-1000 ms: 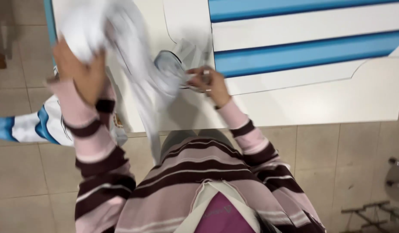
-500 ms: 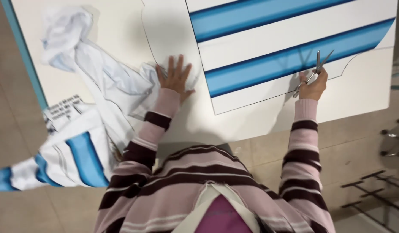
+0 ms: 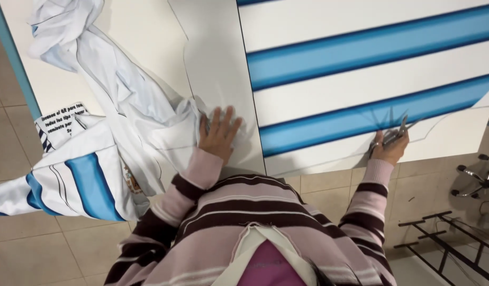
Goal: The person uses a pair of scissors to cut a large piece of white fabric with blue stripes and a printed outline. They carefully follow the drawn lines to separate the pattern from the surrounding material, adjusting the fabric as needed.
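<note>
— Where was the striped fabric sheet (image 3: 371, 79) in relation to the hands?

— It lay flat on the white table (image 3: 144, 32), white with blue bands, spreading up and away from the person. The right hand (image 3: 388, 149) sat at its near edge, close to the table's front, and the left hand (image 3: 219, 132) rested well apart from it, on the plain white panel (image 3: 215, 63) just left of the stripes.

— What were the hands doing?

— The right hand was clenched around a pair of scissors (image 3: 395, 131), blades pointing up and to the right over the lowest blue band, right by a drawn curved outline. The left hand lay palm down with fingers spread, gripping nothing, pressing on the panel where it met a crumpled white garment (image 3: 123, 90).

— And beside that?

— A blue-and-white striped shirt (image 3: 78, 182) hung off the table's front left corner, next to a printed label (image 3: 56, 119).

— Any change from half a second before?

— Little in the arrangement. The left hand had stayed flat at the same spot, fingers spread, and the right hand had kept the scissors at the same stripe edge. The crumpled garment and hanging shirt lay as before. A second earlier, both hands had been up in the white garment, lifting it.
</note>
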